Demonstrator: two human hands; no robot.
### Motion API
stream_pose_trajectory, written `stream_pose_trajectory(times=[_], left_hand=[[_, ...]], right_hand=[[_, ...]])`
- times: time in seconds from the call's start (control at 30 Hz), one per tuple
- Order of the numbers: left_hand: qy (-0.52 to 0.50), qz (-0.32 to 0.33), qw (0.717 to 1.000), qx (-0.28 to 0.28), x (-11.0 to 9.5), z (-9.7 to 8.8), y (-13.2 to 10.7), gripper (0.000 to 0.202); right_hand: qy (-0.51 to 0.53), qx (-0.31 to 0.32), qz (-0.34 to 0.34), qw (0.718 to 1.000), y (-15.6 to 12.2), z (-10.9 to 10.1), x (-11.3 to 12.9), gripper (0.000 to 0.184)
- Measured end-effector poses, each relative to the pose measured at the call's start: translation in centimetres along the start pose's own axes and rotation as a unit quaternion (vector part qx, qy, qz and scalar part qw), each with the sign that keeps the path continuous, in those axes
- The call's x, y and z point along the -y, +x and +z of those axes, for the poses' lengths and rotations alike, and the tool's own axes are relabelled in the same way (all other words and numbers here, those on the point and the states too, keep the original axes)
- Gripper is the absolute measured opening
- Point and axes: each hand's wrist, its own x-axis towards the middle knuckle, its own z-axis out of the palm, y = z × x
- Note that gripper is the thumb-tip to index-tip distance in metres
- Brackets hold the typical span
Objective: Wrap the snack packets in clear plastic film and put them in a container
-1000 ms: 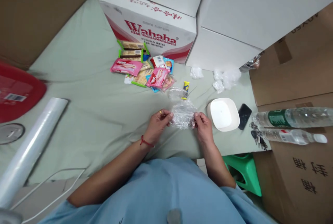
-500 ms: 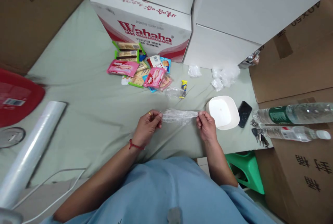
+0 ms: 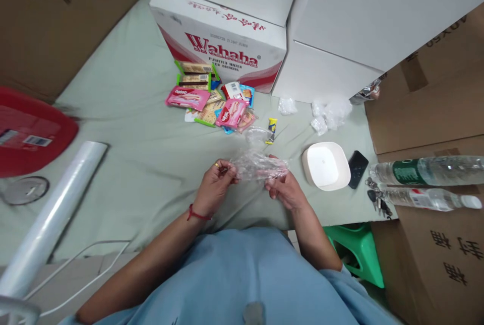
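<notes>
The crumpled clear film (image 3: 249, 164) lies over some fingers of the right hand (image 3: 289, 190), blurring their outline, and its own edges are too transparent to trace; its left end disappears under the fingertips of the left hand (image 3: 214, 186). In the far pile of snack packets (image 3: 188, 98), upper wrappers cover much of the lower ones, and the finer print is too small to read. On the left, the red container (image 3: 41, 131) is cut off by the picture's edge. On the right, the edge crops the green-labelled bottle (image 3: 446, 170), while the table hides part of the green stool (image 3: 365, 257). A silvery object (image 3: 366, 93) farther off is partly hidden behind a white box (image 3: 325, 70).
</notes>
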Motion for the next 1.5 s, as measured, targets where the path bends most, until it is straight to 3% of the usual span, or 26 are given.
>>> stream_pose_trajectory(times=[0.17, 0.23, 0.3, 0.4, 0.43, 0.53, 0.63, 0.87, 0.97, 1.33, 1.5], left_hand=[[-0.019, -0.013, 1.000, -0.012, -0.6, -1.1, 0.2, 0.050], [-0.030, -0.027, 0.999, -0.025, -0.8, -1.7, 0.4, 0.049], [-0.035, -0.028, 0.998, -0.045, -0.8, -2.0, 0.6, 0.049], [-0.023, -0.022, 0.998, -0.052, -0.4, -1.7, 0.7, 0.049], [-0.016, -0.022, 0.999, -0.046, -0.3, -1.4, 0.7, 0.048], [-0.006, -0.023, 0.999, -0.025, -0.2, -0.6, 0.5, 0.047], [-0.027, -0.029, 0.999, -0.023, -0.9, -0.9, 0.5, 0.050], [-0.011, -0.086, 0.996, -0.005, -2.4, -5.5, 0.6, 0.051], [-0.010, -0.083, 0.996, 0.010, -2.1, -6.3, 0.1, 0.048], [-0.062, -0.035, 0.997, -0.029, -2.2, -4.8, 0.2, 0.046], [-0.074, -0.046, 0.996, 0.009, -2.7, -3.3, 0.0, 0.051]], right_hand=[[-0.102, -0.026, -0.042, 0.994, 0.7, -0.5, 0.4, 0.033], [-0.109, -0.036, -0.042, 0.992, 0.5, -1.1, 0.6, 0.024], [-0.093, -0.010, -0.028, 0.995, 0.2, -1.3, 0.7, 0.038], [-0.056, 0.048, -0.005, 0.997, -0.1, -0.5, 0.5, 0.077], [-0.051, 0.044, -0.005, 0.998, 0.0, 0.0, 0.4, 0.078], [-0.066, -0.024, -0.021, 0.997, 0.8, 1.1, 0.1, 0.050], [-0.102, -0.062, -0.039, 0.992, 1.4, 0.7, 0.5, 0.037], [-0.136, -0.118, -0.042, 0.983, 0.7, -3.5, 2.2, 0.037], [-0.144, -0.149, -0.062, 0.976, 0.4, -4.4, 2.0, 0.030], [-0.140, -0.181, -0.107, 0.968, -0.3, -5.4, 2.0, 0.036], [-0.154, -0.166, -0.125, 0.966, -0.1, -5.9, 0.8, 0.030]])
